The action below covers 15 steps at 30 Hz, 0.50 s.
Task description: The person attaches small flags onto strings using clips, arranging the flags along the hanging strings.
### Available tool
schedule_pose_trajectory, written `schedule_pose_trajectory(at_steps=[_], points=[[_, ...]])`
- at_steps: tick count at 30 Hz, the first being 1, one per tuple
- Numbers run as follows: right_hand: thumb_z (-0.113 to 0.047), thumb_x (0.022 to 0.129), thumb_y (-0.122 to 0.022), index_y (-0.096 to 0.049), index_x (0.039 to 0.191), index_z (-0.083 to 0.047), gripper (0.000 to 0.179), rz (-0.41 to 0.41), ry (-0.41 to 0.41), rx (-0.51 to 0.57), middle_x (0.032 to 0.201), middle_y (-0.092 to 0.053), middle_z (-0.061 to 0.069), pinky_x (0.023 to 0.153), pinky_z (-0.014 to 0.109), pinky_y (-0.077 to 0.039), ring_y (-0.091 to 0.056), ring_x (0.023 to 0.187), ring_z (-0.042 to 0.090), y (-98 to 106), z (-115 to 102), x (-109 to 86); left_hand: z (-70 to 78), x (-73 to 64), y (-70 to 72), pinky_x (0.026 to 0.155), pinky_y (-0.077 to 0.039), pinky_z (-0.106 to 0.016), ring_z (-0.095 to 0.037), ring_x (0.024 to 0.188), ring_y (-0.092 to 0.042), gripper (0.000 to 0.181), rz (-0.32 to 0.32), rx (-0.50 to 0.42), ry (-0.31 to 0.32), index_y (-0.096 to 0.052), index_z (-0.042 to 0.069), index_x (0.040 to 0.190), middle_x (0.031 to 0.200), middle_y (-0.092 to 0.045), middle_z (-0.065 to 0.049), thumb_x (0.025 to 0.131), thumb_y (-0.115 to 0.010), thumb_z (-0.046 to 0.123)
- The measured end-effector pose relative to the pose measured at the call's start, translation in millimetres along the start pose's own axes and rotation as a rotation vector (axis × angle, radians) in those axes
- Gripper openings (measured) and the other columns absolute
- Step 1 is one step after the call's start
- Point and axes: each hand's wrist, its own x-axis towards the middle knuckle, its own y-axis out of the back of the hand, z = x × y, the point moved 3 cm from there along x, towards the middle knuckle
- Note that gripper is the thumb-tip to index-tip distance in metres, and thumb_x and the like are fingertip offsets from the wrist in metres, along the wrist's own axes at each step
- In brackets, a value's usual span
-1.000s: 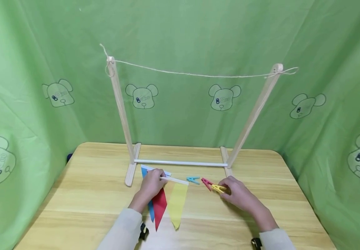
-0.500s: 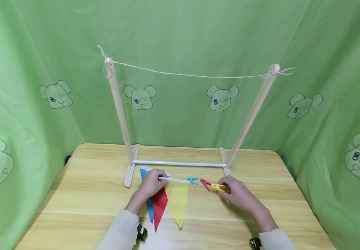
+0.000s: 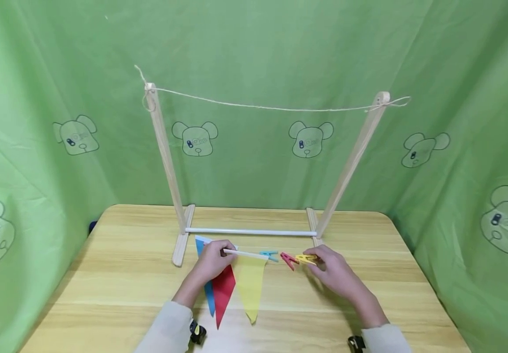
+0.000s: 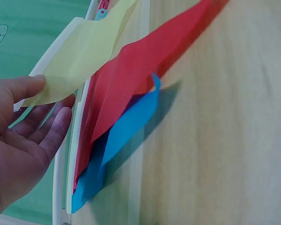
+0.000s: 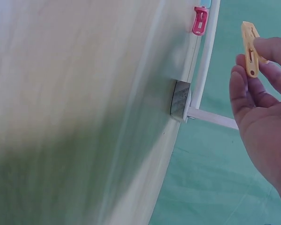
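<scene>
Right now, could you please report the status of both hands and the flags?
Left hand holds yellow flag near its white edge. Right hand pinches yellow clip. No flag on the string. Pink clip, blue clip lie between hands.

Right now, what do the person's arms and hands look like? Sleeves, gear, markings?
Left hand and right hand: bare, no gloves or rings showing. Left sleeve and right sleeve: plain, pale grey, ending short of the wrist. Small black devices by the cuffs: left device, right device. No cables visible.
</scene>
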Motion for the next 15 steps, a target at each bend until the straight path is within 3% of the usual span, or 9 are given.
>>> schedule_pose_trajectory(at_steps=[8,15], points=[[-0.007,0.087,-0.082,-0.07,0.116,-0.008,0.032,0.065,-0.05,0.014,0.1,-0.069,0.0,0.078,0.026,-0.061,-0.066,0.089,0.013,2.1,-2.4,0.6,-4.3,-0.7,-2.9,0.057,-0.046,-0.023,-0.011,0.065,-0.052,0.006,0.002,-0.067,0.009,-0.072,0.015,0.092,0.08,-0.066,0.002,0.095,-0.075,0.011],[-0.005,0.083,-0.085,-0.07,0.113,-0.006,0.034,0.129,-0.075,0.063,0.095,-0.07,0.004,0.078,0.033,-0.063,-0.067,0.086,0.016,8.0,-3.7,-0.7,-1.2,-1.3,-2.7,0.056,-0.043,-0.022,-0.01,0.061,-0.049,0.005,0.008,-0.174,0.051,-0.072,0.007,0.095,0.072,-0.061,0.001,0.093,-0.075,0.009]])
